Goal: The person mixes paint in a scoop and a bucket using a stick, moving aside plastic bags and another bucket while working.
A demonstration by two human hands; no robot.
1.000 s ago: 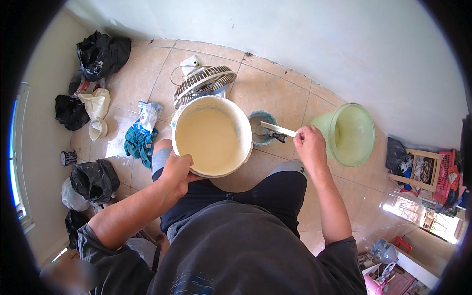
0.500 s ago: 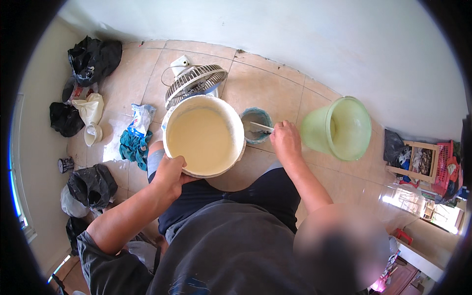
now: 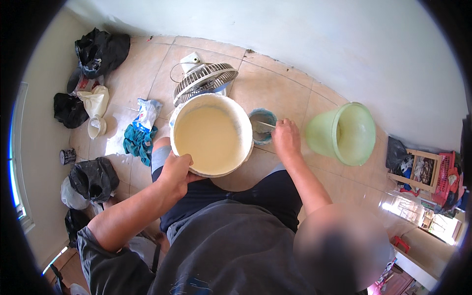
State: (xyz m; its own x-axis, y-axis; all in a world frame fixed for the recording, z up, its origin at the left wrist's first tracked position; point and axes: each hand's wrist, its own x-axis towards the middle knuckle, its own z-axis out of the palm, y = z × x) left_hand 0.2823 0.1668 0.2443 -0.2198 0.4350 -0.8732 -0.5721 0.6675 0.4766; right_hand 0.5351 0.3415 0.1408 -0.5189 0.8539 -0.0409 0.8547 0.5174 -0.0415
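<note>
My left hand [image 3: 178,171] is closed on the near-left rim of a white bucket [image 3: 247,125]. Pale cream paint [image 3: 210,132] lies in the bucket, which is tilted toward me above my lap. Just right of it, a small blue-rimmed pail [image 3: 255,112] stands on the floor with greyish residue on its inside. Fingers pinched, my right hand [image 3: 286,137] grips a thin white stick-like tool [image 3: 267,125] beside that pail. The tool's far end reaches inside the pail; its exact shape is unclear.
A light green bucket [image 3: 319,129] lies tipped to the right. Beyond the white bucket is a fan [image 3: 206,81]. Teal cloth [image 3: 139,144] and a blue-white packet [image 3: 146,115] lie to the left, near black bags [image 3: 93,179]. A wooden-framed crate [image 3: 420,172] stands far right.
The whole view has shifted slightly, so the surroundings sit further right. My right hand has come a little closer to the small pail. Both hands keep their holds.
</note>
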